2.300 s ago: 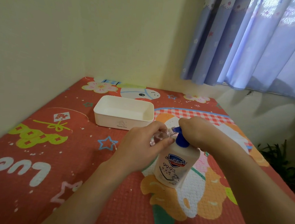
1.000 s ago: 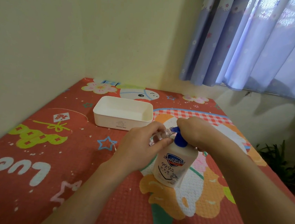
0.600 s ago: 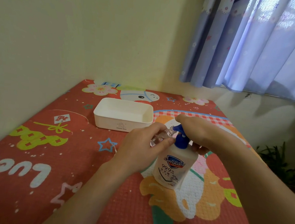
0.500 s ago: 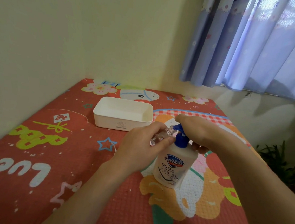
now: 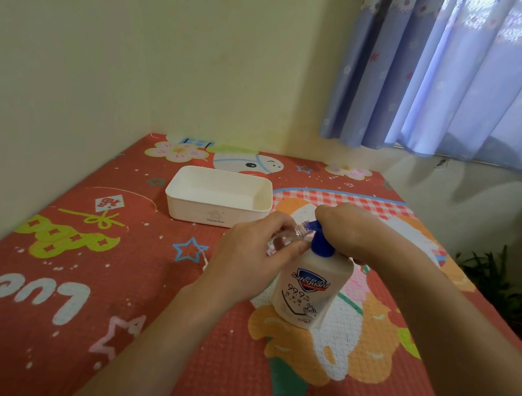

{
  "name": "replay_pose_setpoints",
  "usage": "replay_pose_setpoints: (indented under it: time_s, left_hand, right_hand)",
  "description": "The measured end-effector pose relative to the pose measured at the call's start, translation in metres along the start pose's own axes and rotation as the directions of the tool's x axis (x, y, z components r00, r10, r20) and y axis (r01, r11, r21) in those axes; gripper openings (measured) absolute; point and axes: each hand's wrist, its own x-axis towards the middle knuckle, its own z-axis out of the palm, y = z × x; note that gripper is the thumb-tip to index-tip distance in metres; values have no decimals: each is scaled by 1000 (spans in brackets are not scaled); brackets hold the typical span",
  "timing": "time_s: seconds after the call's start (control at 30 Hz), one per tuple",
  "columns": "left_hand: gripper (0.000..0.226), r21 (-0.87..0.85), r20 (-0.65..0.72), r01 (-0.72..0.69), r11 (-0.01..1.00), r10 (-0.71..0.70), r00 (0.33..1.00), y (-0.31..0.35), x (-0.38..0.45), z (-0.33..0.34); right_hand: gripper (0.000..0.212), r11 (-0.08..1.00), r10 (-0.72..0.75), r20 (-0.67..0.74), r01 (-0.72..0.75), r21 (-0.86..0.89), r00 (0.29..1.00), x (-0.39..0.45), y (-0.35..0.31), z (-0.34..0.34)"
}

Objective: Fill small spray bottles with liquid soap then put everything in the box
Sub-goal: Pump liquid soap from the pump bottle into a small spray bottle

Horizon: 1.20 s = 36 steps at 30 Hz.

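Two hands were at work over the red cartoon-print mat (image 5: 94, 284), both of them mine. My left hand (image 5: 249, 261) was curled around a small clear spray bottle (image 5: 284, 239), tilted so its open neck pointed up and to the right, right at the blue spout of the soap pump. Most of that little bottle was hidden behind my fingers, so I could not tell how much liquid sat inside it. My right hand (image 5: 345, 229) lay over the top of the blue pump head (image 5: 320, 244), fingers bent down around it, covering all but the spout and the collar. The soap bottle (image 5: 312, 284) itself stood upright on the mat between my forearms, a cream-white body with a blue shield label and printed figures facing me. Beyond my left hand, a little farther back and to the left, the white rectangular box (image 5: 217, 216) rested on the mat, open at the top, with a faint printed mark on its near wall. It was near the bottles but apart from them. Pale yellow walls (image 5: 108, 58) met in a corner behind the mat, and blue-lilac curtains (image 5: 453, 82) hung at the upper right. Some green leaves (image 5: 492, 278) showed low at the right edge.
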Motion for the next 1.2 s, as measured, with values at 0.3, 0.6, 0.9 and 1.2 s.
replay_pose_setpoints:
  time_s: [0.3, 0.6, 0.9, 1.2]
  left_hand:
    - [30, -14, 28, 11, 1000, -11, 1000, 3, 1, -3]
    - [34, -8, 33, 18, 1000, -17, 999, 3, 2, -1]
    - [30, 13, 33, 17, 1000, -18, 999, 6, 3, -3]
    - [25, 1, 36, 22, 1000, -22, 999, 6, 2, -6]
  right_hand:
    - [26, 984, 21, 78, -35, 177, 997, -6, 3, -7]
    - [31, 929, 79, 133, -121, 350, 988, -14, 1, -13]
    - [36, 982, 26, 35, -32, 186, 999, -8, 3, -8]
    - [7, 999, 29, -16, -29, 35, 999, 5, 3, 4]
